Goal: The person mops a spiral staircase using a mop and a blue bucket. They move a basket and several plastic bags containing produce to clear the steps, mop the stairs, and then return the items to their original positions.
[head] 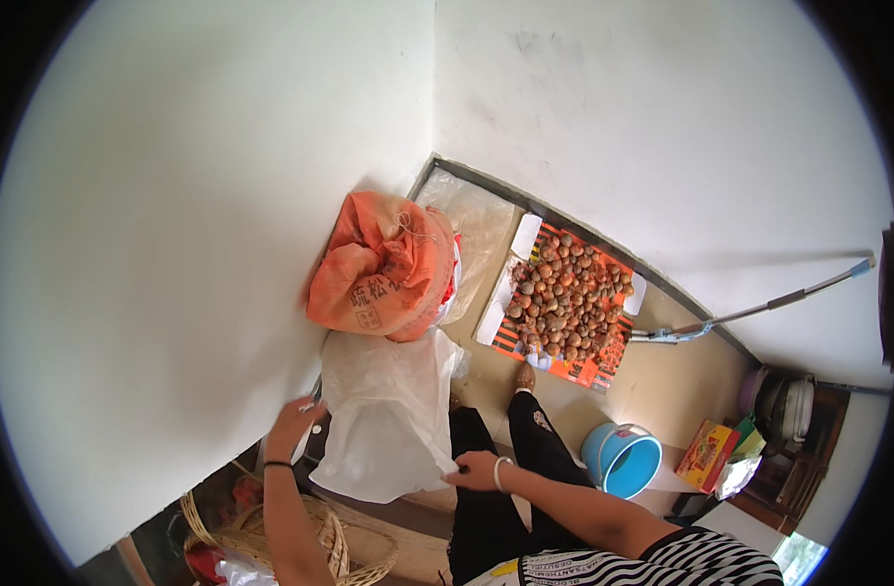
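Note:
A whitish translucent plastic bag [388, 417] spreads in front of me, its near edge hanging loose. My right hand [474, 471], with a pale bangle at the wrist, pinches the bag's near right corner. At the bag's left edge is my left hand [293, 428], wearing a dark band. Whether its fingers grip the plastic is hard to see. Just beyond the bag, a large orange woven sack [388, 271] leans against the left wall. Printed writing marks its side, and its top is crumpled.
Many small brown bulbs [571, 293] lie on flattened orange cardboard [505, 340]. A mop's metal pole [769, 302] leans at the right wall. By my legs stands a blue bucket [622, 461], near a red-yellow box [707, 454]. Wicker baskets [329, 527] sit at lower left.

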`<act>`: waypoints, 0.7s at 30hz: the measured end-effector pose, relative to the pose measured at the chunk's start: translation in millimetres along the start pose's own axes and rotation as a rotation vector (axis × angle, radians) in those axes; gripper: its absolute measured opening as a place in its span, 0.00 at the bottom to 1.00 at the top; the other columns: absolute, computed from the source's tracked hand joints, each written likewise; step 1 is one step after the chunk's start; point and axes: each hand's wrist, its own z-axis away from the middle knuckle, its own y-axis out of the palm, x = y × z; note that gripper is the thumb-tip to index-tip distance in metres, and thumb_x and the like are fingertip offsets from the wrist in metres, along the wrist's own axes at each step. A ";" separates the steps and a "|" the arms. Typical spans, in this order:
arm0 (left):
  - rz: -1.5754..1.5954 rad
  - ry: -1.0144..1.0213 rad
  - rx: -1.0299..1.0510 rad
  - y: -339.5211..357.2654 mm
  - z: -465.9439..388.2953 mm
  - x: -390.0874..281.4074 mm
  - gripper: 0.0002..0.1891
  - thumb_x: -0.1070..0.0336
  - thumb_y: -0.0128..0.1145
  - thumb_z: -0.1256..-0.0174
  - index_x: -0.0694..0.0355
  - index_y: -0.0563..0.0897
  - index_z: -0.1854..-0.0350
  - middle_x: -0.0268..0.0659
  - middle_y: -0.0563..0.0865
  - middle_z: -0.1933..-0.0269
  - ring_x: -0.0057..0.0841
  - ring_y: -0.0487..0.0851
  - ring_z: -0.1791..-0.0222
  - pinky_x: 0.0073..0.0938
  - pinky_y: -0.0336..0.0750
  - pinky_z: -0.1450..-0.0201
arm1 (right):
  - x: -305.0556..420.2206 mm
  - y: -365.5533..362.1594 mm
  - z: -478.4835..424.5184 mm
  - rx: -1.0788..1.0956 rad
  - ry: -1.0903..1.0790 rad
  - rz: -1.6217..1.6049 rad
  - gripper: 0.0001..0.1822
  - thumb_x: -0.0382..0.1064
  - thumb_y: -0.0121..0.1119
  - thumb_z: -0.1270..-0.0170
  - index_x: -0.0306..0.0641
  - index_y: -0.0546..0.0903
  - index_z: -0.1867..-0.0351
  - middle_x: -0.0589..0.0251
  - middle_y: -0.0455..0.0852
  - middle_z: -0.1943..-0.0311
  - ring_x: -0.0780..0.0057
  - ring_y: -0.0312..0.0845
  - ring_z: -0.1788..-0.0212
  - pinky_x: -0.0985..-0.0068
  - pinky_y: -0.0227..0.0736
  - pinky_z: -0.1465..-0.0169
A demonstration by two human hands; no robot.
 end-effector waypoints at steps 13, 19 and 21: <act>0.015 -0.374 -0.154 107.2 -150.1 108.3 0.39 0.42 0.66 0.55 0.79 0.78 0.54 0.59 0.82 0.54 0.44 0.81 0.51 0.33 0.73 0.50 | -23.1 6.4 -155.1 0.015 0.721 -0.915 0.51 0.75 0.54 0.51 0.29 0.69 0.40 0.52 0.72 0.41 0.55 0.69 0.40 0.58 0.70 0.47; -0.110 -0.374 -0.228 142.8 -150.4 122.9 0.17 0.61 0.53 0.40 0.76 0.80 0.63 0.59 0.83 0.62 0.47 0.83 0.60 0.38 0.78 0.59 | -62.7 65.9 -196.8 -0.037 0.715 -0.735 0.30 0.58 0.43 0.34 0.32 0.76 0.47 0.48 0.78 0.48 0.52 0.75 0.47 0.64 0.69 0.48; -0.445 -0.218 -0.181 135.9 -148.2 129.1 0.15 0.62 0.50 0.37 0.73 0.80 0.67 0.57 0.84 0.64 0.47 0.83 0.61 0.39 0.78 0.61 | -80.9 87.3 -212.6 -0.064 0.599 -0.647 0.27 0.55 0.43 0.34 0.32 0.79 0.52 0.49 0.81 0.54 0.51 0.77 0.51 0.63 0.70 0.51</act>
